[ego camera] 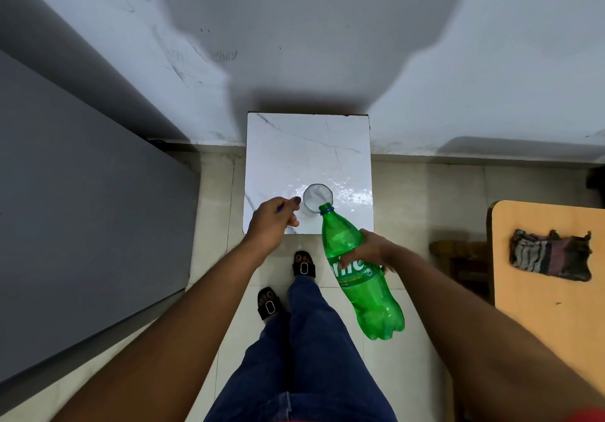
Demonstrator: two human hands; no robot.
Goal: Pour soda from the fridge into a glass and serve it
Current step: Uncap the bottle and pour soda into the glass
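Observation:
A clear glass stands on the near part of a small white marble-topped stand. My right hand grips a green soda bottle around its label. The bottle is tilted forward, uncapped, with its mouth over the near rim of the glass. My left hand rests just left of the glass, fingers curled around a small blue thing that looks like the bottle's cap. Its thumb almost touches the glass.
The grey fridge stands to the left. An orange table with a folded striped cloth is at the right, a dark stool beside it. A white wall rises behind the stand. My feet stand on pale floor tiles below.

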